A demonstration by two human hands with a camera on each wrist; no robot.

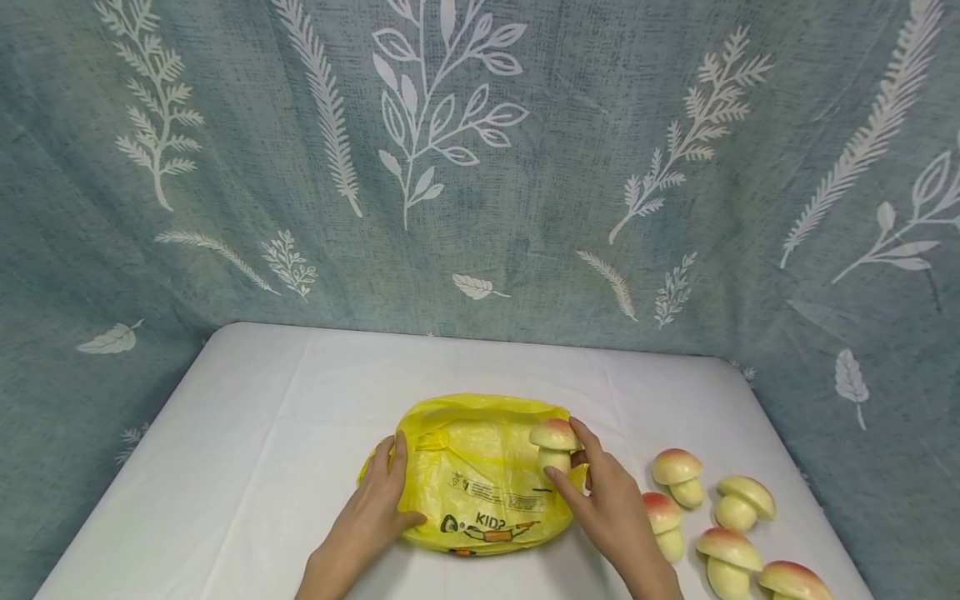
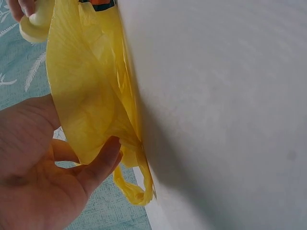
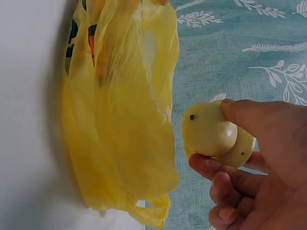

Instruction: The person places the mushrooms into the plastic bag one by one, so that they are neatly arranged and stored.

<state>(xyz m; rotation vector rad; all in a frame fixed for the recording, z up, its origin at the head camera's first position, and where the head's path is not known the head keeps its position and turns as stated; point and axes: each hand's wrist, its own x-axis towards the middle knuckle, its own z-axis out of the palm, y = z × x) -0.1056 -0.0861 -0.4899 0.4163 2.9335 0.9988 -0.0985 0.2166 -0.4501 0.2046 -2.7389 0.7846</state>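
A yellow plastic bag [image 1: 487,467] with printed drawings lies spread on the table, its mouth held wide. At its left side, my left hand [image 1: 375,492] holds the edge; in the left wrist view the thumb and fingers [image 2: 103,163] stand on either side of the yellow film. My right hand [image 1: 611,496] grips a toy mushroom [image 1: 555,446] with a reddish cap between thumb and fingers, over the right part of the bag. From the right wrist view, the underside of the mushroom [image 3: 211,129] shows beside the bag, apart from its film.
Several more toy mushrooms lie at the right of the table, among them one with a red-tinged cap [image 1: 677,475] and a paler one [image 1: 744,502]. The table has a white cover [image 1: 247,433]. A green leaf-patterned curtain [image 1: 555,192] hangs behind it.
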